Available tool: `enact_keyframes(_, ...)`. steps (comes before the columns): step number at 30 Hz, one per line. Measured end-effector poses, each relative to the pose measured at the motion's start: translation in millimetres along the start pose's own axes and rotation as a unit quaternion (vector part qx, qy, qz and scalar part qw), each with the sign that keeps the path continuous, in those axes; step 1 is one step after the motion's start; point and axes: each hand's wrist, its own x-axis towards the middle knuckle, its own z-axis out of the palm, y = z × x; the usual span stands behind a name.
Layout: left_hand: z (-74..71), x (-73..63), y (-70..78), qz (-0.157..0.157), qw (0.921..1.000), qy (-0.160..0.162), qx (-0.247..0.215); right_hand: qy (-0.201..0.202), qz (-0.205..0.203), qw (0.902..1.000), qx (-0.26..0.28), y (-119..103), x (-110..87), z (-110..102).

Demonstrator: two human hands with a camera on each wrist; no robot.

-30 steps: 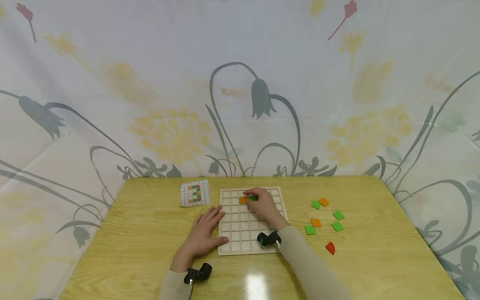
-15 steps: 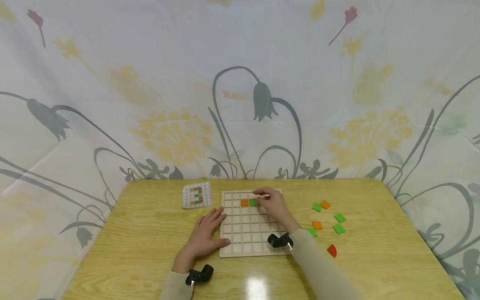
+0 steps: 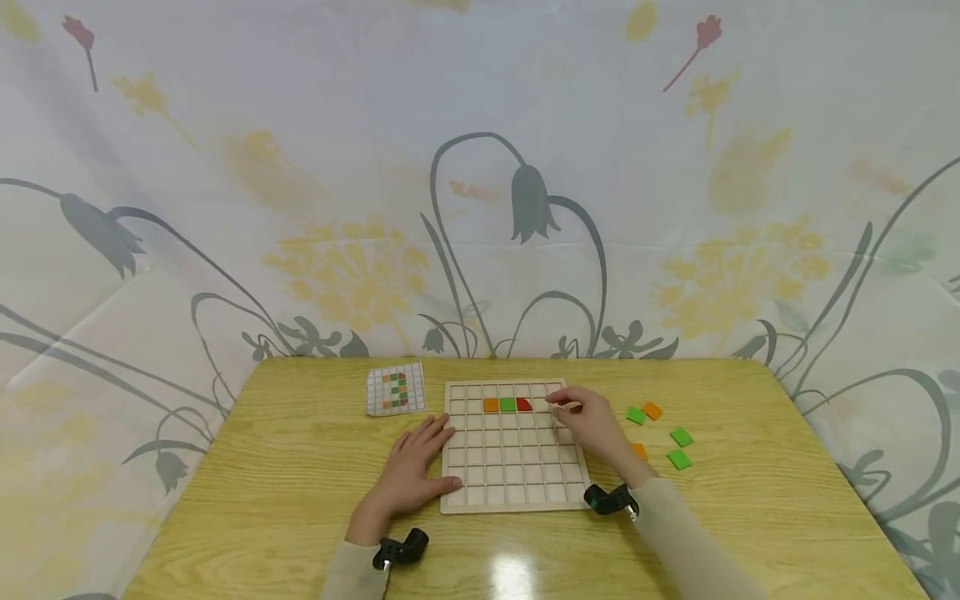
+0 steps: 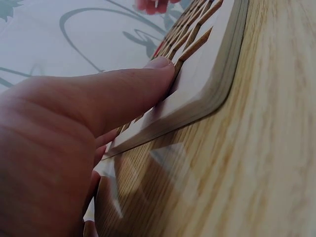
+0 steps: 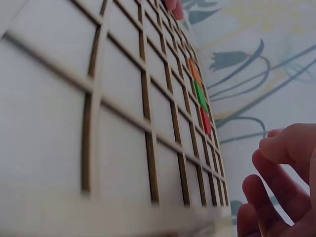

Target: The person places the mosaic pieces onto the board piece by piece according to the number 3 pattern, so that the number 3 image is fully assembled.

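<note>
Nearby, printed card point(image 3: 396, 390), left hand point(image 3: 411, 468) touching gridded board point(image 3: 512, 467)

Behind the far edge of the yellow wooden tabletop point(image 3: 285, 467) is a pale sheet point(image 3: 360, 108) with big gray, yellow and red flowers point(image 3: 530, 202). A bright patch of light point(image 3: 513, 577) shines about halfway between the tabletop's left and right edges.
</note>
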Motion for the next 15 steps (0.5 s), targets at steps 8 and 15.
enact_keyframes(8,0.6,1.6,1.7,0.009,1.0,0.002,-0.002,0.005,-0.006,0.9994,-0.033,21,-22.7,-36)
enact_keyframes(15,-0.1,0.1,1.2,0.0,1.0,0.003,0.002,0.05,-0.017,0.9939,-0.097,36,-30.7,-66)
